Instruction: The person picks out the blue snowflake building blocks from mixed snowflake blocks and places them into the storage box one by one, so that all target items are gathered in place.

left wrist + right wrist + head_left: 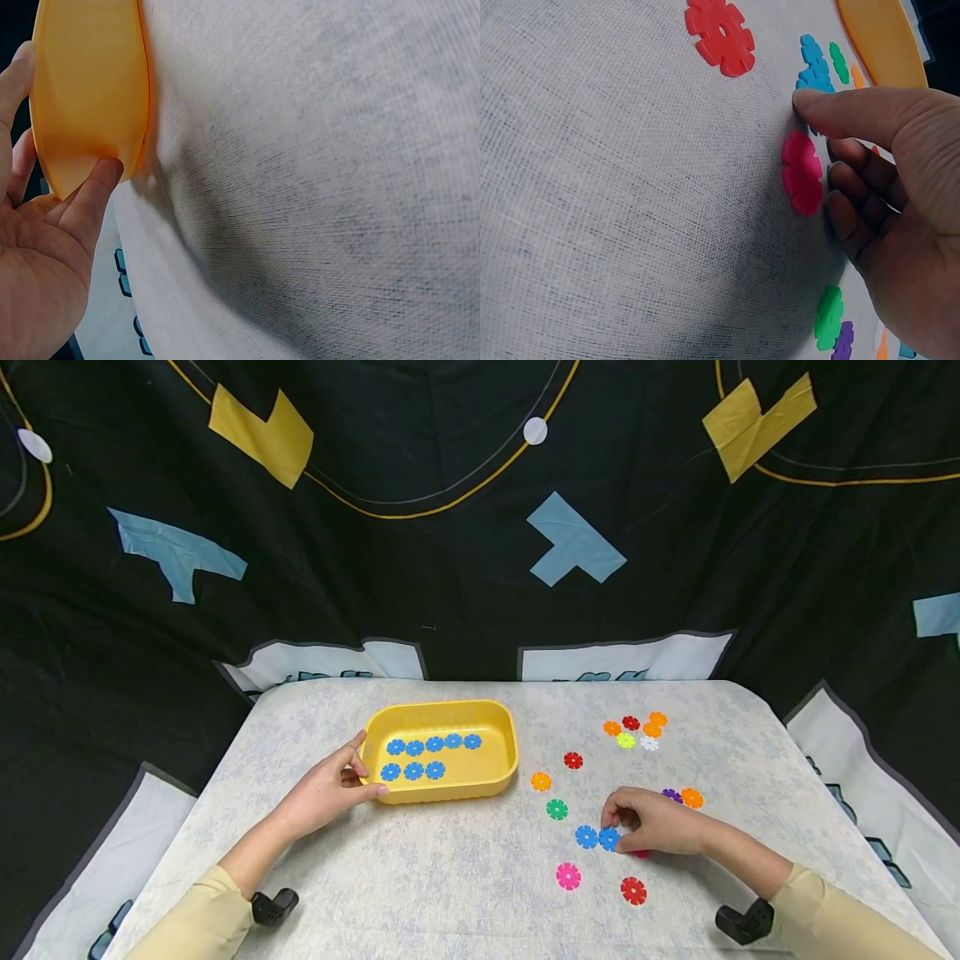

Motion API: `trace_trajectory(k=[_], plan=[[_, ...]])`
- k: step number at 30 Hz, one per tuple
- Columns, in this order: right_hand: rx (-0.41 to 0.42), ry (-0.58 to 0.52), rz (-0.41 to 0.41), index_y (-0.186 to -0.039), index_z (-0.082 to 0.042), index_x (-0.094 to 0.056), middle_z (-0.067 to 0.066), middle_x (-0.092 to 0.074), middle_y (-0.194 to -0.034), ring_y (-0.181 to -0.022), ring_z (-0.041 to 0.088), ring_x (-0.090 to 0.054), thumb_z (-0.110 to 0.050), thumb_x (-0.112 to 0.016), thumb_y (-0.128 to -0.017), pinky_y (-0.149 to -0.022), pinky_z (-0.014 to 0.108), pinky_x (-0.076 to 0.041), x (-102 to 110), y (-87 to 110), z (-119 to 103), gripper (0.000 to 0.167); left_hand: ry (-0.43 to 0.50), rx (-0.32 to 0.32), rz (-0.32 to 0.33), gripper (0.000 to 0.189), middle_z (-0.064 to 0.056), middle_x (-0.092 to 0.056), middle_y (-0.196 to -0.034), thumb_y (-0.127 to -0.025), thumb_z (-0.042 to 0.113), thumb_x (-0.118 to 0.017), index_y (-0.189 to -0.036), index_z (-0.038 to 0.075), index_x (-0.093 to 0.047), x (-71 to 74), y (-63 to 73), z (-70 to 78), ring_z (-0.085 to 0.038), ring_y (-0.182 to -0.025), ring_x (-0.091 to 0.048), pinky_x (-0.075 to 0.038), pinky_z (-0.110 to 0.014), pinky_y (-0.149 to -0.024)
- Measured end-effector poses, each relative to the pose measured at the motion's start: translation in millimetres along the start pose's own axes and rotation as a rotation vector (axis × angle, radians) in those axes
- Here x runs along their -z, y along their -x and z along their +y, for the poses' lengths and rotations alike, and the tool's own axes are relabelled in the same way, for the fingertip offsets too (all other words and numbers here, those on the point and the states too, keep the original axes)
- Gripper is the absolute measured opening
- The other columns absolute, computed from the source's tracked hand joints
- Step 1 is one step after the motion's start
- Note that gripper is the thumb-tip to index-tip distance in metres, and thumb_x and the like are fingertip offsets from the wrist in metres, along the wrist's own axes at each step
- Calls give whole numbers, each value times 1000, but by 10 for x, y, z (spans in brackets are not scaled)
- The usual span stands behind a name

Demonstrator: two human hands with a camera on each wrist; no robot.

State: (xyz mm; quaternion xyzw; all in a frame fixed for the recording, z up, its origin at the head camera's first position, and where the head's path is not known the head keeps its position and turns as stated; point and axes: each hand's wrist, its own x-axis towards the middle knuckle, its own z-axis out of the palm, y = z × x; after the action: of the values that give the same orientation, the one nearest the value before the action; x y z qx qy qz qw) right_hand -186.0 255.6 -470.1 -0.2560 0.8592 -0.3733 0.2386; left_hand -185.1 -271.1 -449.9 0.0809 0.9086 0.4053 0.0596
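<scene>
My left hand (326, 789) grips the left end of a yellow plastic tray (491, 760), with the thumb at the near corner and fingers along the side. In the left wrist view, the thumb presses on the tray wall (94, 82). Blue snowflake discs (434, 744) lie inside in two rows. Over the table's right half, my right hand (663, 821) pinches a blue snowflake disc (609, 840) between thumb and fingers. Another blue disc (586, 837) lies right beside it. A pink disc (802, 174) lies below the thumb in the right wrist view.
Around the right hand are a green disc (557, 809), a pink disc (567, 876), a red disc (633, 891) and an orange disc (692, 797). Several mixed-colour discs, including a white one (648, 743), lie farther back. A dark curtain (420, 593) hangs behind the cloth-covered table (420, 877).
</scene>
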Motion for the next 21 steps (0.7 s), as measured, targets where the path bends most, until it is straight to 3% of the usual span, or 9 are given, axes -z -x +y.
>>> trace_trajectory(k=[7, 21], plan=[[-5, -41, -13, -105, -14, -64, 7, -59, -93, -91, 24, -54, -10, -84, -85, -70, 24, -50, -17, 2, -25, 28, -4, 3, 0, 53, -13, -19, -169, -84, 48, -83, -100, 7, -52, 0, -1, 1, -29, -120, -64, -55, -32, -89], [61, -47, -39, -108, -18, -67, 5, -60, -91, -88, 22, -57, -9, -80, -89, -72, 23, -51, -21, -8, -19, 25, 14, 7, 0, 54, -13, -19, -169, -83, 48, -84, -99, 8, -52, -1, -10, -4, -28, -118, -64, -55, -31, -87]])
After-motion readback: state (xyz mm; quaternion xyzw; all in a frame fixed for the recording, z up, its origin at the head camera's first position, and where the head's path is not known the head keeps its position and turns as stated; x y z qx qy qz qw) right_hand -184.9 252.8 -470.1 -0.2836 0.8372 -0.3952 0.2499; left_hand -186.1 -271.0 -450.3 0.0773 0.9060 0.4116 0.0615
